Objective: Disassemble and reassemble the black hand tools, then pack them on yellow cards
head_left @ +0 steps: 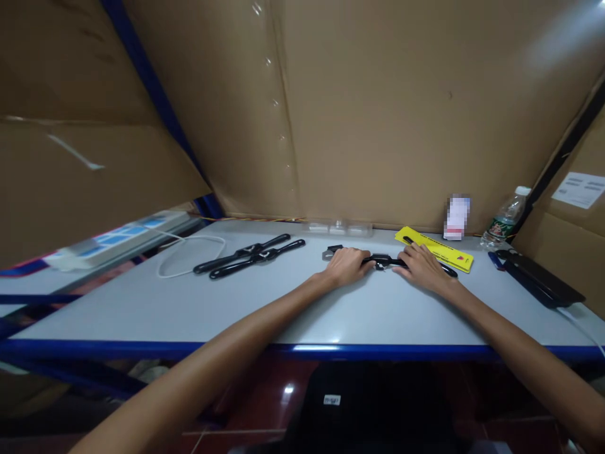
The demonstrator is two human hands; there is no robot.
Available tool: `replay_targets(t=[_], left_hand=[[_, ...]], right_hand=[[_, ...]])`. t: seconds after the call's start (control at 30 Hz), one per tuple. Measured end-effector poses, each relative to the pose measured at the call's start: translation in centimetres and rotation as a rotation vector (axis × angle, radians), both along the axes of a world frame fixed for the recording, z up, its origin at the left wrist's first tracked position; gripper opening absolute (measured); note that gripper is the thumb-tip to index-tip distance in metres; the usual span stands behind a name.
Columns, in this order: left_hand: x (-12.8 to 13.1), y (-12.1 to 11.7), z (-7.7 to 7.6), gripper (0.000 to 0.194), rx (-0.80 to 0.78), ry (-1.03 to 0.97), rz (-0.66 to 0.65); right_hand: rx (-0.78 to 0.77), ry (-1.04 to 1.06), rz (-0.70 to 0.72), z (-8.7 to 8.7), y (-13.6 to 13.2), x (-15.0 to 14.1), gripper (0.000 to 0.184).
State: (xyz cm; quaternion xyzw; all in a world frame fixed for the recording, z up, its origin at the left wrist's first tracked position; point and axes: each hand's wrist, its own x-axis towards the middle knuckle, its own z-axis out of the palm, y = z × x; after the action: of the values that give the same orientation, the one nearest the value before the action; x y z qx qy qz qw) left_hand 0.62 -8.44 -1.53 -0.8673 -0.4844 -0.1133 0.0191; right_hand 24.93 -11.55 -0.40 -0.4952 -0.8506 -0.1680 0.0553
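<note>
In front of me on the table lies a black spokeshave (380, 260), its metal middle showing between my hands. My left hand (348, 266) is closed over its left handle, and my right hand (420, 265) has its fingers curled over the right one. A dark flat piece (333, 253) shows just beyond my left fingers; what it belongs to is hidden. Under and behind my right hand are yellow printed cards (456, 257). Two more black spokeshaves (249, 250) lie side by side to the left.
A white power strip (127, 238) and a white cable (189, 238) are at the left. Along the cardboard back wall (368, 113) sits a clear plastic package (338, 228). To the right stand a phone (456, 218) and a water bottle (505, 222), near a black device (543, 279).
</note>
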Motion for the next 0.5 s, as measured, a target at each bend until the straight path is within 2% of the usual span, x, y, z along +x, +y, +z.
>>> replay_targets(t=[0.17,0.5], left_hand=[[-0.4,0.3,0.1,0.042,-0.056,-0.04,-0.027],[-1.0,-0.1,-0.2,0.039,-0.144,-0.074,-0.106]], right_hand=[[-0.135,0.0,0.05,0.3,1.1,-0.8,0.036],[-0.229,0.065,0.18,-0.9,1.0,-0.9,0.031]])
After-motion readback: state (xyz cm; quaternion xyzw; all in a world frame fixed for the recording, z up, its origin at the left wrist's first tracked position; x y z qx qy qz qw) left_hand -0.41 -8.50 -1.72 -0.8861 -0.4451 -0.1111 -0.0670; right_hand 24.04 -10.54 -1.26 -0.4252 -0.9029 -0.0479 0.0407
